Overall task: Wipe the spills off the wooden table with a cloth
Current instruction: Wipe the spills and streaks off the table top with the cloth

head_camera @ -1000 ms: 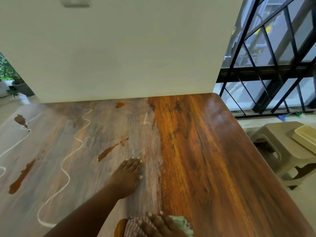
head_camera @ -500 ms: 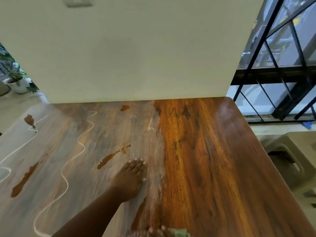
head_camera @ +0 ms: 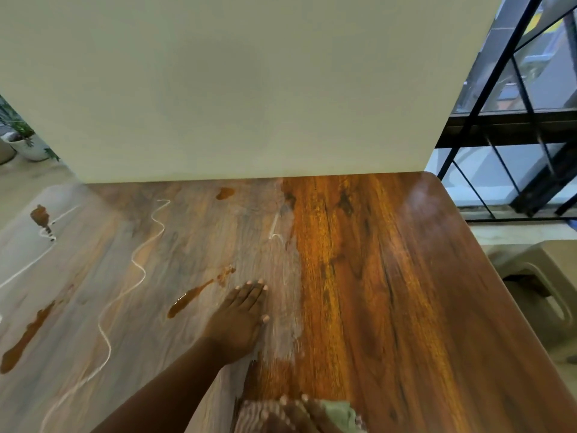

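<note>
Cloth [head_camera: 335, 412] under right hand [head_camera: 299, 415] fingers, grip unclear; left hand [head_camera: 239, 320] flat on table [head_camera: 390, 292].

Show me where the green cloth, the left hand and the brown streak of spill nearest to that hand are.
green cloth [head_camera: 338, 412]: head view, on its visible fold.
left hand [head_camera: 240, 320]: head view, back of the hand, flat on the table.
brown streak of spill [head_camera: 190, 296]: head view, its middle.

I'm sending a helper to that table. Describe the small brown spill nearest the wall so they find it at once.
Start at the wooden table where its far edge meets the cream wall. Just in front of that edge, left of the cleaner, glossier right part, sits the small brown spill. Unlike the long brown streaks nearer the left hand, it is one compact oval blot.
</note>
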Available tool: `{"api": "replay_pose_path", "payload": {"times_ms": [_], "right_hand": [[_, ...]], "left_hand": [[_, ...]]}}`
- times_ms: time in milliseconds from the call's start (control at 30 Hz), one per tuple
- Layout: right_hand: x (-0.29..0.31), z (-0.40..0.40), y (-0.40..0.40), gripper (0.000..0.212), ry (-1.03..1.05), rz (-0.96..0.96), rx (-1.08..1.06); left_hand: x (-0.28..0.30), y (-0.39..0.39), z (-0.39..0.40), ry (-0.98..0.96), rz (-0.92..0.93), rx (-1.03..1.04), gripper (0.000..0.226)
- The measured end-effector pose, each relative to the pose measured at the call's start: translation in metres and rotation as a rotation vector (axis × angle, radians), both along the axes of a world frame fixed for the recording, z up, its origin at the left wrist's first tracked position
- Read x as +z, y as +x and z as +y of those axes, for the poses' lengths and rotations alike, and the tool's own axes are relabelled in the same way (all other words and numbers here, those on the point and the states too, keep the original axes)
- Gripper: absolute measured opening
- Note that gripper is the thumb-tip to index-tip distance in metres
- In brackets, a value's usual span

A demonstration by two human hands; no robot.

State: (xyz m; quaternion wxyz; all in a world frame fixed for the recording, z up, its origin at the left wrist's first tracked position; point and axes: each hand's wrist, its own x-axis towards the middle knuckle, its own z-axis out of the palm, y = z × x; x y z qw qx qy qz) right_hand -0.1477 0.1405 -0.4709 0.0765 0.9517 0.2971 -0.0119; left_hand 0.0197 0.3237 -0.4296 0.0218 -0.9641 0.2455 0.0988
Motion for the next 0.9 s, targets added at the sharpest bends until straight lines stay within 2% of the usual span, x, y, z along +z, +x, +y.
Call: {"api": "replay_pose_path", "payload": {"times_ms": [100,200,300,400,467,567,633,700,767,900], "right_hand": [[0.002,-0.008,0.012,0.042,0.065,0.062,0.003],[0.023,-0.018,0.043,0.049,0.118,0.228,0.007],[0.051,-0.028,0.086,0.062,0.171,0.236,-0.055],[0.059,-0.030,0.102,0.063,0.185,0.242,-0.103],[0.054,-0.030,0.087,0.060,0.143,0.250,-0.063],[0.044,-0.040,0.067,0.059,0.043,0.244,0.157],[0.042,-0.051,0.078,0.058,0.059,0.231,0.240],[0.046,-0.056,0.104,0.061,0.079,0.224,0.187],[0.048,-0.057,0.135,0.061,0.187,0.265,0.055],[0.047,-0.048,0.180,0.060,0.210,0.229,-0.136]], "left_hand": [[-0.002,0.007,-0.003,-0.017,-0.022,0.028,0.060],[-0.002,0.011,-0.004,-0.058,-0.029,0.052,0.060],[-0.002,0.012,-0.001,-0.120,-0.030,0.060,0.059],[-0.002,0.011,0.002,-0.222,-0.022,0.119,0.057],[-0.002,0.010,0.002,-0.234,-0.032,0.120,0.057],[-0.004,0.014,0.003,-0.230,-0.047,0.126,0.057],[-0.005,0.017,0.005,-0.216,-0.054,0.136,0.057],[-0.007,0.017,0.006,-0.229,-0.050,0.138,0.057],[-0.008,0.016,0.006,-0.244,-0.050,0.147,0.057],[-0.010,0.019,0.006,-0.210,-0.069,0.171,0.057]]}}
